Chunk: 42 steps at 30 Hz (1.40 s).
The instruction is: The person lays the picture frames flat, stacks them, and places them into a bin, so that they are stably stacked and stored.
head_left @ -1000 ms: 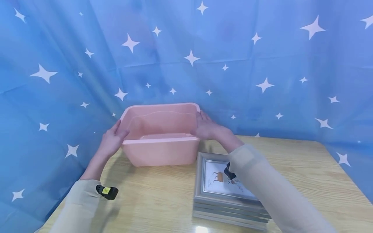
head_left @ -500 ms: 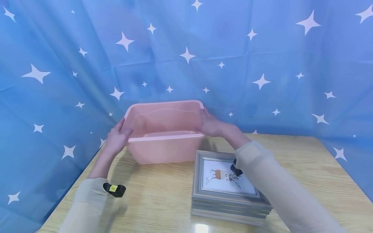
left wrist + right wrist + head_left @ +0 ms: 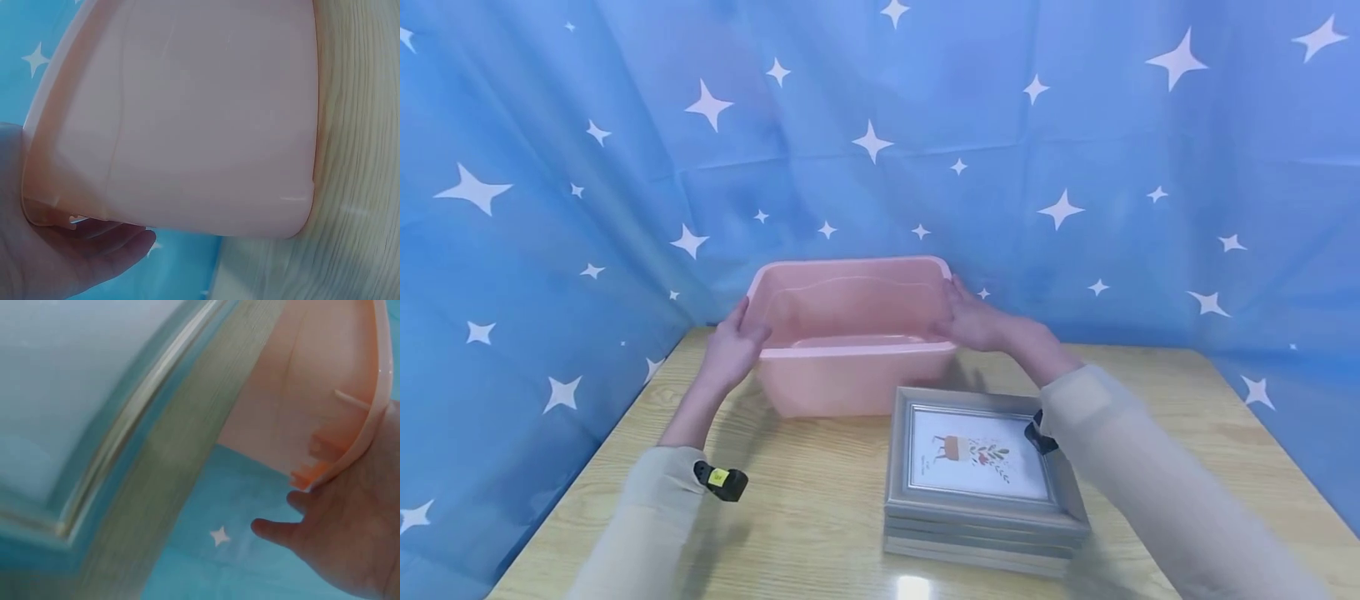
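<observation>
A pink plastic bin (image 3: 857,385) stands toward the back left of the table, its open top facing up and its inside bare. At its left end my left hand (image 3: 730,354) grips the rim, thumb over the inside and fingers beneath the outer edge, as the left wrist view shows of the hand (image 3: 56,256). My right hand (image 3: 977,321) holds the opposite end the same way; in the right wrist view two fingertips of that hand (image 3: 356,531) stick out below the rim. A stack of grey picture frames (image 3: 985,508) lies in front of the bin, under my right forearm.
The wooden table (image 3: 820,500) reaches a blue star-printed curtain (image 3: 820,158) behind and at the left. On the top frame is a print (image 3: 977,454) of an orange-and-white animal figure and leaves. Small black cameras (image 3: 721,481) sit on both wrists.
Both hands have moved the pink bin to the right along the table, nearer to being behind the frame stack. The head view has turned slightly right.
</observation>
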Each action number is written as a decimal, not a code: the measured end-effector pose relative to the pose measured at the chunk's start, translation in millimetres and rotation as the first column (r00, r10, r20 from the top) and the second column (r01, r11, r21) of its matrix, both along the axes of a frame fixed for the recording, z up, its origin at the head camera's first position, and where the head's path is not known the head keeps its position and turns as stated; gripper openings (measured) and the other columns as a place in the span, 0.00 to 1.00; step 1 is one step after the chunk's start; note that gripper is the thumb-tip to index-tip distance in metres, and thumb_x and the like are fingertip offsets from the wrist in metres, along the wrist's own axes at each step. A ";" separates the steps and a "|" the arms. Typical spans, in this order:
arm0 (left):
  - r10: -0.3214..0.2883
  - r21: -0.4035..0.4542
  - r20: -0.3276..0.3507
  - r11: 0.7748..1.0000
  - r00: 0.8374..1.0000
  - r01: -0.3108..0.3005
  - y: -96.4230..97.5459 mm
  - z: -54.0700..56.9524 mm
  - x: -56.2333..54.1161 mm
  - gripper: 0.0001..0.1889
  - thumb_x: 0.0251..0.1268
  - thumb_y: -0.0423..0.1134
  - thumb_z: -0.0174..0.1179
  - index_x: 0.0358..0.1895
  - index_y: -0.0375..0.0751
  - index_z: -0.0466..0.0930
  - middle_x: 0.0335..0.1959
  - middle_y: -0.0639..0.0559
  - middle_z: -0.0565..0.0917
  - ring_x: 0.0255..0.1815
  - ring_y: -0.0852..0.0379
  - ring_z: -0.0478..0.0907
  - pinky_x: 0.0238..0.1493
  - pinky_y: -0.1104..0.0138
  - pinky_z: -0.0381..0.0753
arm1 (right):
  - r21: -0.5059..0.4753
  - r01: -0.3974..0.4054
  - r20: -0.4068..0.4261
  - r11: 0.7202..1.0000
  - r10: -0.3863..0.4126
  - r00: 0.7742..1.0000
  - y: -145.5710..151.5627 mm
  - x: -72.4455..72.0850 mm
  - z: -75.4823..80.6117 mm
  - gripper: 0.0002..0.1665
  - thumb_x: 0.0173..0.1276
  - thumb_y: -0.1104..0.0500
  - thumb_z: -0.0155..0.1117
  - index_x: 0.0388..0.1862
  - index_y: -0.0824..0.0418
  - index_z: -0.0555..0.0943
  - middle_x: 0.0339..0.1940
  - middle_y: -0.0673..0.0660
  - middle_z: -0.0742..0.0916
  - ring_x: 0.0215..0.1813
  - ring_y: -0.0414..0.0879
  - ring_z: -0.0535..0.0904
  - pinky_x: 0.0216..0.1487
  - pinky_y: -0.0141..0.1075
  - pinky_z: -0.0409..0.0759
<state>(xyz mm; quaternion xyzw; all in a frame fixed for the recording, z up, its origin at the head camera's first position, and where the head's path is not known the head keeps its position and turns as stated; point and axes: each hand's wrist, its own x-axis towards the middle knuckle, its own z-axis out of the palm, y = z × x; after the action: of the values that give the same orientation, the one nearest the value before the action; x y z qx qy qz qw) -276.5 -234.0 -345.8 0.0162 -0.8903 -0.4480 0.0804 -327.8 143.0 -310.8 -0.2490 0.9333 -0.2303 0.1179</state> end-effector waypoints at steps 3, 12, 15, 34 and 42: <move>0.005 0.005 -0.006 1.000 1.000 -0.005 7.5 -0.5 -2.2 0.42 0.73 0.47 0.52 0.83 0.38 0.44 0.80 0.32 0.56 0.79 0.34 0.55 0.76 0.44 0.56 | -0.004 -0.003 -0.004 1.000 0.003 1.000 7.1 3.0 2.5 0.51 0.82 0.45 0.43 0.81 0.72 0.29 0.82 0.70 0.33 0.82 0.62 0.24 0.79 0.59 0.34; -0.026 0.070 -0.013 0.997 1.000 0.027 33.7 -4.3 -10.9 0.42 0.72 0.45 0.54 0.83 0.37 0.45 0.80 0.32 0.57 0.79 0.38 0.56 0.76 0.48 0.59 | -0.010 -0.002 0.021 1.000 0.002 1.000 35.1 5.4 4.8 0.50 0.83 0.48 0.43 0.80 0.74 0.27 0.81 0.72 0.30 0.81 0.65 0.22 0.78 0.62 0.34; -0.041 0.082 -0.018 0.996 0.999 0.043 44.1 -4.7 -12.4 0.42 0.72 0.44 0.53 0.83 0.36 0.45 0.78 0.30 0.59 0.77 0.37 0.60 0.74 0.48 0.62 | -0.007 0.001 0.015 1.000 -0.001 1.000 45.1 7.6 4.9 0.50 0.83 0.46 0.42 0.80 0.74 0.27 0.81 0.73 0.31 0.81 0.66 0.23 0.78 0.63 0.36; -0.127 0.101 -0.056 0.986 0.990 0.132 103.2 -6.0 -18.9 0.44 0.72 0.45 0.56 0.82 0.33 0.45 0.81 0.35 0.55 0.80 0.38 0.54 0.78 0.48 0.55 | -0.049 0.057 -0.002 0.997 -0.057 0.998 108.8 20.5 3.0 0.47 0.85 0.52 0.43 0.79 0.76 0.29 0.80 0.74 0.30 0.80 0.69 0.24 0.76 0.65 0.34; -0.152 0.069 -0.034 0.986 0.988 0.154 119.5 -4.9 -19.2 0.44 0.73 0.47 0.55 0.83 0.34 0.43 0.81 0.34 0.54 0.79 0.37 0.55 0.76 0.46 0.58 | -0.121 0.081 0.009 0.989 -0.080 0.997 126.8 25.3 0.2 0.43 0.86 0.56 0.40 0.80 0.74 0.28 0.81 0.75 0.34 0.80 0.70 0.26 0.76 0.66 0.34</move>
<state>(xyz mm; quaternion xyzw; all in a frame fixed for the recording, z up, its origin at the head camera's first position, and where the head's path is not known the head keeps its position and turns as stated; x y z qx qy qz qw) -295.7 -114.5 -350.8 -0.0557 -0.8710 -0.4847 0.0579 -302.5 269.8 -310.6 -0.2173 0.9267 -0.2915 0.0953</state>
